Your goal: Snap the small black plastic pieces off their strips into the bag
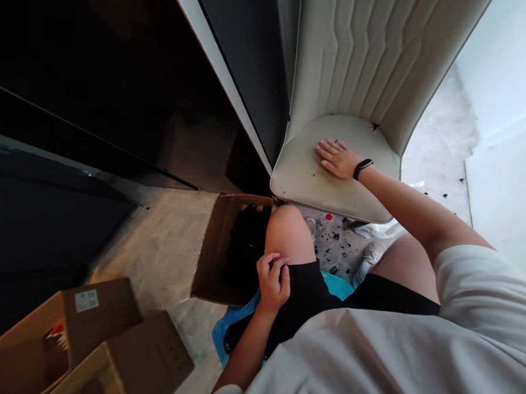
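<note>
My right hand (337, 158), with a black band (362, 169) at the wrist, lies flat on the seat of a beige padded chair (297, 174). Its fingers are stretched out and hold nothing. A few small dark scraps (374, 126) are scattered over the seat. My left hand (273, 281) rests on my left thigh by the hem of my black shorts (303, 289), fingers loosely bent and apart, with nothing in them. Just left of that knee stands an open cardboard box (204, 262) with a heap of black material (246, 239) inside; single pieces cannot be made out.
Two more open cardboard boxes (99, 314) stand at lower left. A blue plastic bag (223, 328) is beside my left leg. Black bits (333, 237) litter the floor under the chair, near a bottle with a red cap (329, 217). Dark glossy cabinet panels (120, 81) rise at left.
</note>
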Demonstrator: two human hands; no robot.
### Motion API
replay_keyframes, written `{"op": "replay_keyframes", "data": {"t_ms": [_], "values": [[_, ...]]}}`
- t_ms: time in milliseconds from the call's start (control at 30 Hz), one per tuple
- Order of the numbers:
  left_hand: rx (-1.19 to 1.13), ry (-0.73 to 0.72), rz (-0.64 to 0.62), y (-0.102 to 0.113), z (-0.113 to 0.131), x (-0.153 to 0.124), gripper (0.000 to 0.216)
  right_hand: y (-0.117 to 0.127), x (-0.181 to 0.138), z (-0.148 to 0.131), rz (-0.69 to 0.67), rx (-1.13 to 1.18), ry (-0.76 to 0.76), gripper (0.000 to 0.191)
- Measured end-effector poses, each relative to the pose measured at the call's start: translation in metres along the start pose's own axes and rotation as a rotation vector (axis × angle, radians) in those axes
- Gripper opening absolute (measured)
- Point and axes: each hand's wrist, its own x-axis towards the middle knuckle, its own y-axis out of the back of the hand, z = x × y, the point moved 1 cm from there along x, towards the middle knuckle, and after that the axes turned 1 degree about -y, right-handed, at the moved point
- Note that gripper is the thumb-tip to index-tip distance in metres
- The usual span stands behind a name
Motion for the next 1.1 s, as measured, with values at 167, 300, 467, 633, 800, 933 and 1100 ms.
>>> {"op": "replay_keyframes", "data": {"t_ms": [167, 300, 467, 633, 800, 933, 1100], "values": [[0.017, 0.021, -0.022, -0.002, 0.003, 0.003, 0.021, -0.023, 0.008, -0.082, -0.108, 0.018, 0.324, 0.065], [0.003, 0.009, -0.023, -0.002, 0.007, 0.001, 0.021, -0.040, 0.022, -0.132, -0.195, -0.036, 0.571, 0.060], [0.005, 0.046, -0.011, -0.001, 0.006, -0.004, 0.022, -0.039, 0.022, -0.124, -0.169, -0.062, 0.550, 0.057], [-0.023, 0.058, 0.001, -0.002, 0.004, -0.003, 0.021, -0.045, 0.007, -0.126, -0.123, -0.062, 0.511, 0.057], [-0.011, 0.046, -0.009, -0.003, 0.004, -0.003, 0.021, -0.049, -0.001, -0.139, -0.091, -0.053, 0.493, 0.059], [0.003, 0.063, -0.003, -0.003, 0.004, -0.006, 0.022, -0.033, 0.000, -0.117, -0.013, -0.010, 0.385, 0.060], [0.001, 0.059, 0.000, -0.003, 0.003, -0.006, 0.022, -0.012, -0.001, -0.035, -0.017, 0.006, 0.072, 0.072]]}}
